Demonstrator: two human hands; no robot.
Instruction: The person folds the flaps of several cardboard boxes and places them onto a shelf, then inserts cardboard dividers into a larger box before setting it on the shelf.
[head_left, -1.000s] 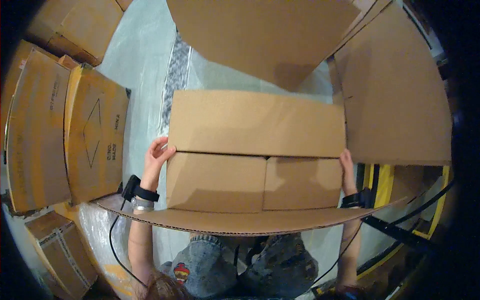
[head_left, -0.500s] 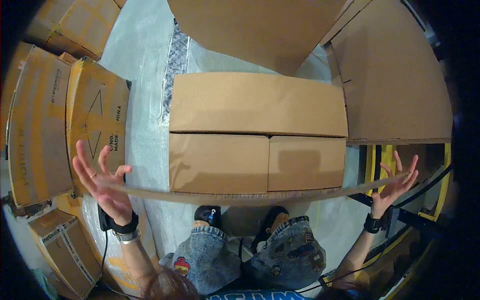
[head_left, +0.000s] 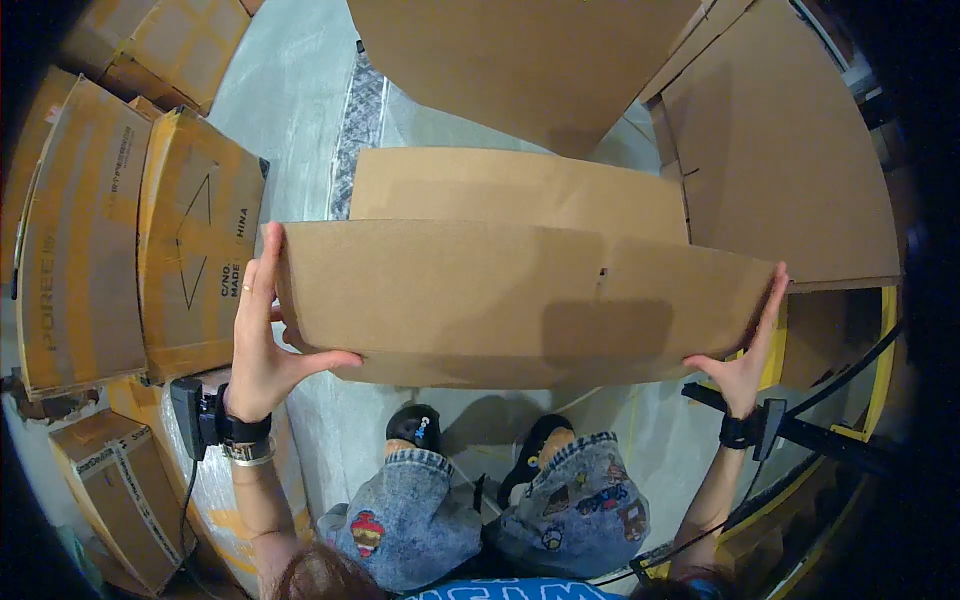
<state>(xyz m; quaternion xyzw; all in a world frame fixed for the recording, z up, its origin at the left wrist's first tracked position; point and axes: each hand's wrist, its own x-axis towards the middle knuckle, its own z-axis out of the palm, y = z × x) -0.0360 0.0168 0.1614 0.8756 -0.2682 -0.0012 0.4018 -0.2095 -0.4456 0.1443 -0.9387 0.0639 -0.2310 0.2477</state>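
Note:
A brown cardboard box stands on the floor in front of my feet, its far flap lying flat. Over the nearer part of its top slants the near flap, hiding the smaller flaps beneath. At the flap's left end, my left hand has its fingers straight along the edge and its thumb at the near crease. My right hand holds the opposite end the same way, with the thumb near the lower corner. The flap spans the gap between both hands.
Taped cartons are stacked at the left, with a smaller carton lower down. A large cardboard panel stands beyond the box, and another big carton at the right. Yellow-and-black framing borders the right side.
The near flap was upright and seen edge-on; it has tilted away from me over the box top. Both hands have moved inward, from spread fingers to its ends.

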